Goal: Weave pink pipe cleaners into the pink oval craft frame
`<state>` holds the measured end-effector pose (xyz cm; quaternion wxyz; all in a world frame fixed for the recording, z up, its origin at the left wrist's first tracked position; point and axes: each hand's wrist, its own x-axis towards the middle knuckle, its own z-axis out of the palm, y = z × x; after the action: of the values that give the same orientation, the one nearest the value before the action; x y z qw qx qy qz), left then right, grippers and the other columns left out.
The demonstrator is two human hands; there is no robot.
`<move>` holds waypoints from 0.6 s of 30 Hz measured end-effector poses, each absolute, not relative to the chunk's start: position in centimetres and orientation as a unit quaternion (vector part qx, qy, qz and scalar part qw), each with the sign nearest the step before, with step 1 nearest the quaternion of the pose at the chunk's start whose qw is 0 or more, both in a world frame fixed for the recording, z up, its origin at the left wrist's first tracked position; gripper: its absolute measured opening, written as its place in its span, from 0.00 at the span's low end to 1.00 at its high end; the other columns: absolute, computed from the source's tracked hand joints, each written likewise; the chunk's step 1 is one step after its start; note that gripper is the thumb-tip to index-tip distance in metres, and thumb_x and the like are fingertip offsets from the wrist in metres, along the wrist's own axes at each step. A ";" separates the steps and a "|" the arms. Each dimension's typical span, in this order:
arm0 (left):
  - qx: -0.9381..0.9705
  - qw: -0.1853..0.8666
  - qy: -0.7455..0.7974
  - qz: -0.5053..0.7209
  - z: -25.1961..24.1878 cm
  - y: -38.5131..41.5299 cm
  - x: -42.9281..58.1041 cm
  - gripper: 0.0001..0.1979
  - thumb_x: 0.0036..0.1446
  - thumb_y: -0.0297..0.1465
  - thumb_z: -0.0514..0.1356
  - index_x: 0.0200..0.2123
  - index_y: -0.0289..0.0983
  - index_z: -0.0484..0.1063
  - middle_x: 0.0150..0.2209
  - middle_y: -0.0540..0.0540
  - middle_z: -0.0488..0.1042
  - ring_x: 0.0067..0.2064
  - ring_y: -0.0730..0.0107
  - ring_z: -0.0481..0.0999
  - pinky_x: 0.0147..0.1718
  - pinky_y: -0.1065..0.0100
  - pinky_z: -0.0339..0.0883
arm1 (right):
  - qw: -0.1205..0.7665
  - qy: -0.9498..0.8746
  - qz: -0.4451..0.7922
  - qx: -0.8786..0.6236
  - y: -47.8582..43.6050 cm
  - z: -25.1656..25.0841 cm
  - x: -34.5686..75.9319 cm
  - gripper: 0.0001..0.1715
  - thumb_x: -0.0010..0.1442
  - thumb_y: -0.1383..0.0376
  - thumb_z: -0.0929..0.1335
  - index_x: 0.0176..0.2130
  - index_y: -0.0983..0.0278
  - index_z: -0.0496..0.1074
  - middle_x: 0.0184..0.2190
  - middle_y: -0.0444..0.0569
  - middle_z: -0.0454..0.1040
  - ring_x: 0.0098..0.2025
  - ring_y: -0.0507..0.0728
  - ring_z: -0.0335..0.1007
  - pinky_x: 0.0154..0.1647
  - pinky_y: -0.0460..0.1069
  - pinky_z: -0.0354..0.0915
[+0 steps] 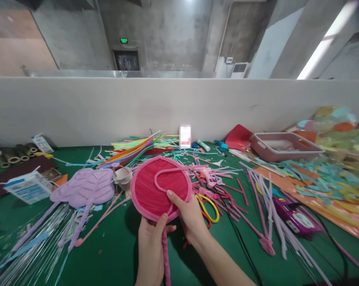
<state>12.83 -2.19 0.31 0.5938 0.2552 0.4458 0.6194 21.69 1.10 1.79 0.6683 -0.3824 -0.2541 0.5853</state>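
A rounded red leaf shape (pixel 143 182) with a pink pipe-cleaner rim and a wrapped pink stem is held up over the table. My left hand (pixel 152 248) is closed round its base, the thumb lying on the lower rim by the stem. Across its face a loose pink pipe cleaner (pixel 156 183) curves in a bend, one end reaching off to the right. My right hand (pixel 192 218) pinches the lower right edge, its thumb pressing the pipe cleaner against the red face. The fingers behind the leaf are mostly hidden.
Left lies a lilac pipe-cleaner leaf (pixel 85 186) beside a paper cup (pixel 123 176). Bundled colourful pipe cleaners (pixel 137 150) are behind. Yellow-handled scissors (pixel 212 206), a purple glue-gun-like device (pixel 296 216) with a black cable, and a pink tray (pixel 286 149) are right.
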 end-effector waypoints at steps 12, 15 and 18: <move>0.489 0.491 0.540 0.477 0.6 -3.6 7.6 0.27 0.41 0.41 0.71 0.46 0.39 0.76 0.37 0.40 0.80 0.38 0.54 0.79 0.32 0.64 0.73 | 0.690 -0.213 0.526 -0.449 1.0 0.2 21.6 0.27 0.48 0.59 0.77 0.46 0.65 0.74 0.45 0.52 0.80 0.47 0.63 0.76 0.52 0.58 0.69; 0.577 0.263 0.681 0.367 1.1 -3.2 0.0 0.19 0.43 0.45 0.67 0.37 0.41 0.79 0.36 0.39 0.79 0.38 0.47 0.78 0.40 0.55 0.70 | 0.663 -0.260 0.492 -0.501 1.2 -1.0 21.2 0.32 0.48 0.57 0.76 0.49 0.66 0.72 0.45 0.54 0.79 0.46 0.63 0.76 0.52 0.59 0.69; 0.577 0.051 0.771 0.264 1.6 -1.7 -6.5 0.22 0.51 0.48 0.57 0.38 0.36 0.75 0.36 0.32 0.77 0.41 0.34 0.75 0.42 0.43 0.65 | 0.610 -0.322 0.429 -0.583 1.5 -1.9 20.7 0.48 0.44 0.55 0.77 0.58 0.67 0.62 0.52 0.59 0.74 0.52 0.65 0.72 0.56 0.60 0.65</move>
<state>-6.54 -1.66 1.61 0.0509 0.5769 0.7714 0.2637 20.67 1.45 -1.95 0.6101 -0.5830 -0.3219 0.4292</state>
